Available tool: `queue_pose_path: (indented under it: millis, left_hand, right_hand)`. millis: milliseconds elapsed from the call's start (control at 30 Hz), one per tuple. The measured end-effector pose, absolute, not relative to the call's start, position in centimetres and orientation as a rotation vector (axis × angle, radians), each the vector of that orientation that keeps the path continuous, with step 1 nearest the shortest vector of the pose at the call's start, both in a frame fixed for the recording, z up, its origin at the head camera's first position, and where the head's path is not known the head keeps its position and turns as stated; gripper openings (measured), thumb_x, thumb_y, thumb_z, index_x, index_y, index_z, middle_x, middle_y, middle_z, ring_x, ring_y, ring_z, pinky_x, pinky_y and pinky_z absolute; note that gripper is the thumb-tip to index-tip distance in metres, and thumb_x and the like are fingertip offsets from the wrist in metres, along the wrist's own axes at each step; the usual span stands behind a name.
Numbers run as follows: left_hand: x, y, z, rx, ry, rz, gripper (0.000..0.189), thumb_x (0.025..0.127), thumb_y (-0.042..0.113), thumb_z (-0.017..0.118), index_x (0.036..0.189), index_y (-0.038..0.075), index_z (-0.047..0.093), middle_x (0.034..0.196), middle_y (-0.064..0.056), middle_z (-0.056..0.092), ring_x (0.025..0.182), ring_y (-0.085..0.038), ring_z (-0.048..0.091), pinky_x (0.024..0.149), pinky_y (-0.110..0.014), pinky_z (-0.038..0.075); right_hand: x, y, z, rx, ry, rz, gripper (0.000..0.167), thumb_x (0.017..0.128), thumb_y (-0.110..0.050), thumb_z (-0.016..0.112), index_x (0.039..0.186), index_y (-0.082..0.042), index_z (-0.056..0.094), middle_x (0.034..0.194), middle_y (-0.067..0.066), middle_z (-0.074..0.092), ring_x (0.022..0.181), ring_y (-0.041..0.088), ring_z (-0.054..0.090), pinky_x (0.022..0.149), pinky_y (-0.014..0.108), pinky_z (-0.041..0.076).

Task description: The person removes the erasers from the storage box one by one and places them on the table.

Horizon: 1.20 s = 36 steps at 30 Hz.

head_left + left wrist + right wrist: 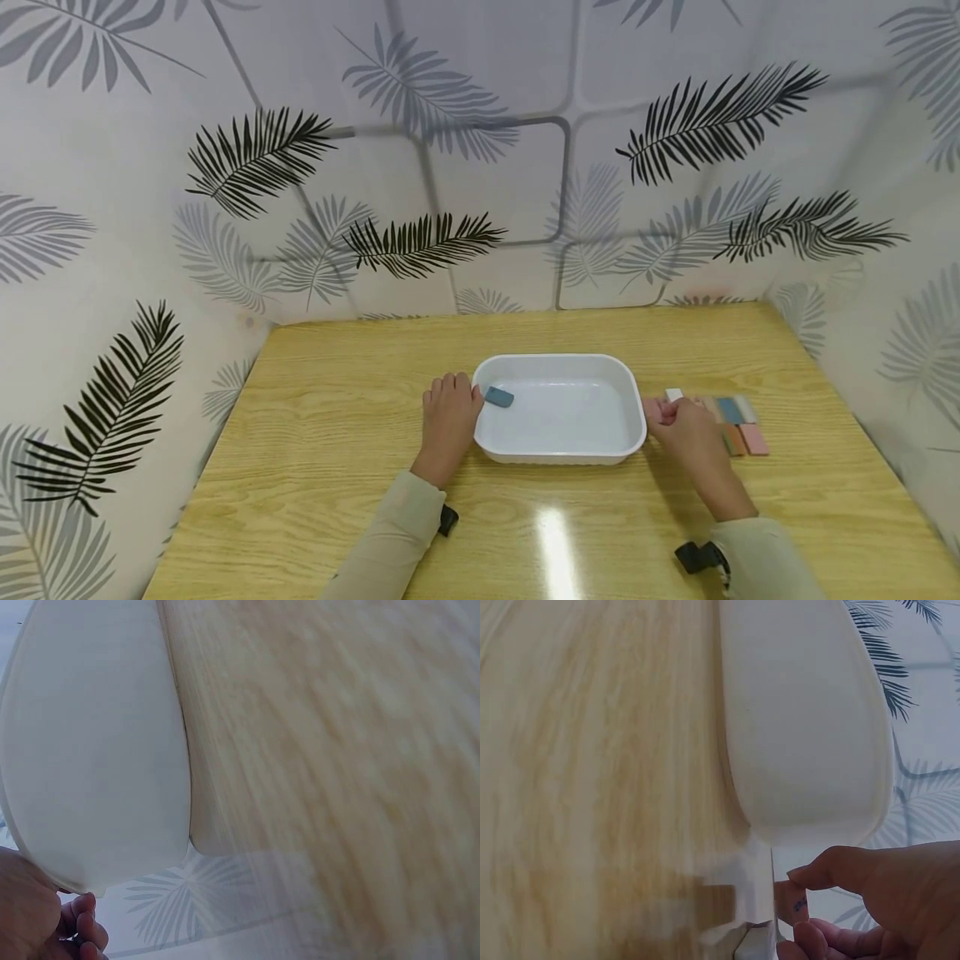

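A white tray (pixel 558 457) with rounded corners stands on the table, and a small blue-grey flat block (pixel 498 397) lies inside at its left end. My left hand (pixel 450 421) grips the tray's left rim; in the left wrist view its curled fingertips (pixel 88 922) show by the rim. To the right of the tray, my right hand (pixel 688 433) pinches a small orange-brown block with a blue mark (pixel 791 901) between thumb and fingers. Close to those fingers is a small white block (pixel 674 394), its faceted end (pixel 756 943) visible in the right wrist view.
Several small flat blocks lie together beyond the right hand, among them a blue one (pixel 728 409), a pink one (pixel 754 439) and an orange-brown one (pixel 734 439). The wood-grain table (pixel 322 417) meets a leaf-patterned backdrop (pixel 420 275) at the back and sides.
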<state>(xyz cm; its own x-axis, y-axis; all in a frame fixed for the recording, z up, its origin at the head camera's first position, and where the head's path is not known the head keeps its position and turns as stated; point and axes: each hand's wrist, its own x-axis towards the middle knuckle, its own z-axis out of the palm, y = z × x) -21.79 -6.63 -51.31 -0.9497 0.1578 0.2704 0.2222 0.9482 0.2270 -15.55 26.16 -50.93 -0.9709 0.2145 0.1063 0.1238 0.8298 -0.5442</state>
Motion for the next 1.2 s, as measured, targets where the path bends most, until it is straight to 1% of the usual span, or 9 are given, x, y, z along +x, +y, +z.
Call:
queue_pose_path:
  millis: [167,300,400,567,633,767,933,1100,1200]
  left_hand:
    - [-21.8,-6.6,-51.3,-0.288,-2.838,-0.371,0.024,0.095,0.027,0.05,0.096,0.003,0.054,0.083,-0.007,0.049,0.076,-0.021,0.039,0.066,-0.032,0.032]
    - [-21.7,-6.7,-51.4,-0.287,-2.838,-0.37,0.024,0.095,0.027,0.05,0.096,0.003,0.054,0.084,-0.007,0.049,0.076,-0.021,0.039,0.066,-0.032,0.032]
    - [-21.7,-6.7,-51.5,-0.284,-2.845,-0.369,0.025,0.096,0.027,0.049,0.097,0.003,0.054,0.085,-0.007,0.049,0.077,-0.021,0.039,0.066,-0.032,0.031]
    - [-21.8,-6.7,-51.6,-0.284,-2.849,-0.376,0.024,0.096,0.027,0.049,0.097,0.004,0.054,0.084,-0.006,0.048,0.077,-0.021,0.039,0.067,-0.032,0.031]
    - [-21.8,-6.7,-51.6,-0.286,-2.845,-0.377,0.024,0.096,0.027,0.049,0.097,0.004,0.054,0.084,-0.006,0.048,0.077,-0.021,0.039,0.067,-0.032,0.032]
    - [-21.8,-6.7,-51.5,-0.288,-2.837,-0.361,0.023,0.095,0.027,0.05,0.096,0.004,0.054,0.083,-0.006,0.048,0.077,-0.021,0.04,0.067,-0.032,0.032]
    - [-21.7,-6.7,-51.4,-0.306,-2.809,-0.354,0.023,0.095,0.026,0.05,0.095,0.004,0.054,0.082,-0.006,0.048,0.075,-0.021,0.039,0.065,-0.032,0.032]
    - [-21.6,-6.8,-51.6,-0.34,-2.74,-0.32,0.022,0.095,0.025,0.05,0.089,0.004,0.053,0.078,-0.007,0.049,0.07,-0.021,0.041,0.062,-0.032,0.032]
    - [-21.6,-6.8,-51.7,-0.345,-2.72,-0.304,0.023,0.096,0.025,0.049,0.086,0.004,0.053,0.076,-0.007,0.048,0.068,-0.021,0.04,0.06,-0.032,0.032]
  right_hand:
    - [-15.9,26.1,-51.4,-0.254,-2.834,0.83,0.028,0.08,-0.025,0.065,0.062,-0.006,0.053,0.06,0.004,0.049,0.058,0.021,0.045,0.049,0.031,0.035]
    - [-16.2,26.0,-51.8,-0.227,-2.833,0.769,0.027,0.079,-0.022,0.063,0.059,-0.008,0.052,0.056,0.003,0.048,0.056,0.021,0.044,0.051,0.033,0.034]
    - [-16.3,25.9,-52.0,-0.191,-2.826,0.715,0.026,0.079,-0.021,0.063,0.061,-0.006,0.05,0.058,0.004,0.048,0.056,0.023,0.044,0.058,0.037,0.035]
    - [-16.5,25.7,-52.2,-0.175,-2.834,0.714,0.027,0.081,-0.021,0.061,0.063,-0.006,0.049,0.059,0.005,0.047,0.055,0.022,0.044,0.053,0.035,0.035]
    - [-16.5,25.6,-52.2,-0.184,-2.837,0.723,0.027,0.081,-0.021,0.061,0.062,-0.006,0.048,0.058,0.005,0.047,0.054,0.022,0.043,0.048,0.033,0.033]
    - [-16.7,25.6,-52.3,-0.188,-2.827,0.707,0.029,0.08,-0.019,0.06,0.057,-0.009,0.046,0.055,0.003,0.044,0.051,0.021,0.042,0.046,0.032,0.031]
    - [-16.8,25.7,-52.6,-0.184,-2.823,0.695,0.028,0.08,-0.017,0.06,0.058,-0.009,0.045,0.055,0.003,0.044,0.052,0.022,0.043,0.045,0.033,0.032]
    - [-16.8,25.6,-52.5,-0.201,-2.843,0.71,0.032,0.083,-0.021,0.062,0.06,-0.009,0.044,0.056,0.004,0.043,0.052,0.021,0.042,0.045,0.033,0.03]
    - [-16.8,25.4,-52.6,-0.205,-2.858,0.714,0.032,0.084,-0.019,0.061,0.06,-0.008,0.043,0.058,0.005,0.042,0.054,0.022,0.041,0.046,0.033,0.03]
